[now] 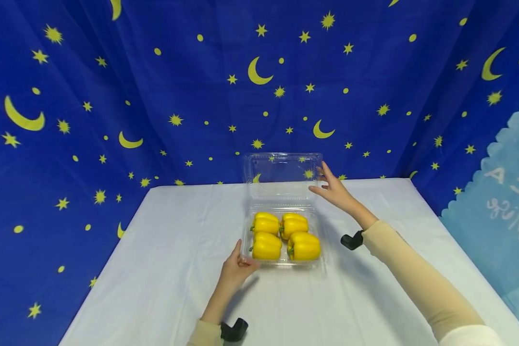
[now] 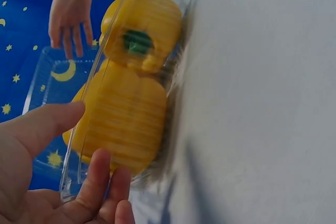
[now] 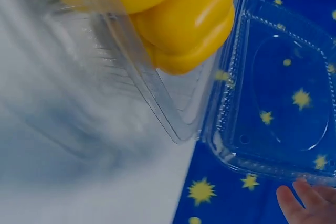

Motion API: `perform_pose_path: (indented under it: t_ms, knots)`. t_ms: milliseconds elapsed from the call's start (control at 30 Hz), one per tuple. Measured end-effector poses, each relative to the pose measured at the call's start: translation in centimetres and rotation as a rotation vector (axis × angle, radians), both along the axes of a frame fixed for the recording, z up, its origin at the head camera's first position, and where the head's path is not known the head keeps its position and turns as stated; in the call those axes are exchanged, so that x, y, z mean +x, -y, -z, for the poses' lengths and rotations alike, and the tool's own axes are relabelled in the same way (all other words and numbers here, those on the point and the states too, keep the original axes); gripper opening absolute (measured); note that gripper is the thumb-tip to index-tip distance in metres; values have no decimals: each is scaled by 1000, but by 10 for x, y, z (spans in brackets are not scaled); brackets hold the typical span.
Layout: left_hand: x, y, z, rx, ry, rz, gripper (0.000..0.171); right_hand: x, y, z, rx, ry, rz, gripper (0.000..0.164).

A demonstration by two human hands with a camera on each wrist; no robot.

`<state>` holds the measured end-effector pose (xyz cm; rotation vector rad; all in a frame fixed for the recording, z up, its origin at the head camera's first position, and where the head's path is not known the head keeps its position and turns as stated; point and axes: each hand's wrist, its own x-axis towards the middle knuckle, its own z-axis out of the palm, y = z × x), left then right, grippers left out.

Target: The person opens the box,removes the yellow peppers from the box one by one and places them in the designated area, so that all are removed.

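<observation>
A hinged clear plastic container (image 1: pixel 285 264) lies on the table with its lid (image 1: pixel 281 170) raised at the back. Several yellow bell peppers (image 1: pixel 303 246) with green stems sit inside, in two rows. At the front left corner my left hand (image 1: pixel 235 271) holds the container, its thumb by the rim and fingers against the outer wall in the left wrist view. My right hand (image 1: pixel 335 190) is at the lid's right edge, fingers extended and thumb apart. Its fingertips (image 3: pixel 286 198) meet the lid's edge in the right wrist view.
A white cloth (image 1: pixel 177 259) covers the table. Behind it hangs a blue curtain (image 1: pixel 199 86) with yellow moons and stars. A light blue panel (image 1: pixel 501 192) with lettering is on the right. Black wrist mounts (image 1: pixel 352 240) stick out from both wrists.
</observation>
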<state>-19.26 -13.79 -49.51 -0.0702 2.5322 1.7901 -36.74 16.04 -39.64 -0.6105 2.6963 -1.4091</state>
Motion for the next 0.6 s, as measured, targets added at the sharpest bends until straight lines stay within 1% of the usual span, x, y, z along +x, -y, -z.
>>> perform_pose_path:
  t_ms: [100, 233, 300, 433, 500, 600]
  knots:
    - [-1, 2, -2, -29, 1, 25, 96, -13, 0, 7, -23, 133, -5, 98]
    - [-2, 3, -4, -50, 8, 31, 97, -25, -1, 20, -76, 319, -27, 97]
    - [-2, 3, -5, -52, -3, 37, 96, -29, -2, 27, -102, 385, -35, 94]
    - [-2, 3, -4, -41, -17, 36, 95, -32, -1, 42, -91, 454, -28, 92]
    - [-2, 3, -4, -46, -11, 22, 94, -31, -1, 49, -74, 479, -26, 91]
    - [1, 4, -5, -79, -4, 10, 94, -29, 1, 58, -44, 519, -45, 89]
